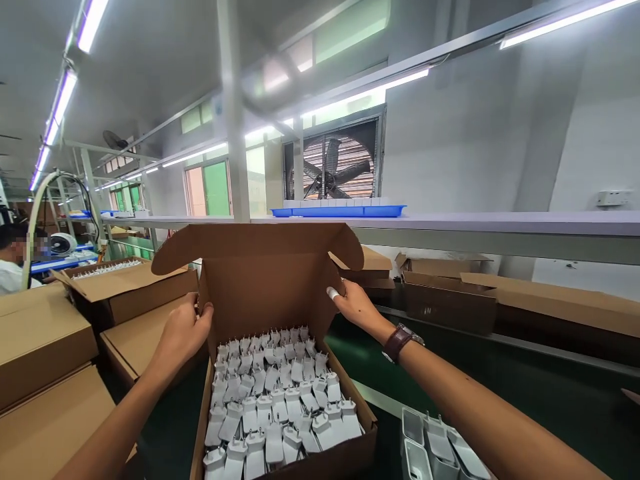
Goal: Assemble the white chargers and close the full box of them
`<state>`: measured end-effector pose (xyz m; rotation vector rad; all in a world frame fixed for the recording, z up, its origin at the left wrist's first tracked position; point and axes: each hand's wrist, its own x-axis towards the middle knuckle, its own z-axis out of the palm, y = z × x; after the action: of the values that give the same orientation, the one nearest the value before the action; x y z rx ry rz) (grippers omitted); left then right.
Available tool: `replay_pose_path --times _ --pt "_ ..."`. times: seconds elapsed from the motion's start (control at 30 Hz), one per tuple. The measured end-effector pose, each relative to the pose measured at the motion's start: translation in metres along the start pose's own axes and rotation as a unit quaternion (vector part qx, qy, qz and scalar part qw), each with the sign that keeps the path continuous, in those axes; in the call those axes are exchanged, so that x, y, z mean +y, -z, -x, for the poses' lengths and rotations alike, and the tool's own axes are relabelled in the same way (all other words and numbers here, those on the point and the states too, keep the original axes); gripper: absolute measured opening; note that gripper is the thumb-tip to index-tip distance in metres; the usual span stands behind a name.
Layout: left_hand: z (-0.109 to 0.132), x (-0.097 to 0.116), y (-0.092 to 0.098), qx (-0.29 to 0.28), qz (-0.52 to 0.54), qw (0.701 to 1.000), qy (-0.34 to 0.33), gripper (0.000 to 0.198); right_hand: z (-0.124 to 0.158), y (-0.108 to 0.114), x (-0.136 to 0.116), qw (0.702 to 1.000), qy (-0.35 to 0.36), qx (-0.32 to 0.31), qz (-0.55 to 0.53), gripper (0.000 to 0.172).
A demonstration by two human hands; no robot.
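A brown cardboard box (367,443) stands before me, filled with rows of white plug adapters (273,400), their metal pins pointing up. Its lid (265,287) is raised, with rounded tabs at the upper corners. My left hand (183,333) grips the lid's left side flap, thumb on the near side. On the right, my right hand (357,307) pinches the other side flap; white tape wraps its thumb, and a watch is on that wrist. Several loose white plastic housings (435,443) lie on the green surface to the right of the box.
Closed cardboard boxes (40,327) crowd the left side. More boxes (450,300) stand behind a rail at the right. A shelf (500,223) crosses above, holding a blue tray (340,211) of white pieces. A person (15,260) sits at far left.
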<state>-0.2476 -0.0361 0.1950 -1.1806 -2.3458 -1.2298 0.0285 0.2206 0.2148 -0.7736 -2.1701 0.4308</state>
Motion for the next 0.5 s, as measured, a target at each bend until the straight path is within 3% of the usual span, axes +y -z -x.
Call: replay_pose_path --times 0.1,0.23,0.5 --pt "0.006 0.003 0.0 0.01 0.004 1.0 -0.011 0.023 -0.002 -0.002 0.0 1.0 0.013 0.001 -0.008 0.026" --pt "0.026 -0.011 -0.002 0.014 0.019 0.999 -0.03 0.024 0.006 -0.005 0.006 0.999 0.033 0.005 -0.022 0.024" --pt "0.097 -0.059 -0.026 0.003 0.073 0.992 -0.099 0.041 0.092 -0.001 0.03 0.995 0.075 -0.055 -0.028 0.026"
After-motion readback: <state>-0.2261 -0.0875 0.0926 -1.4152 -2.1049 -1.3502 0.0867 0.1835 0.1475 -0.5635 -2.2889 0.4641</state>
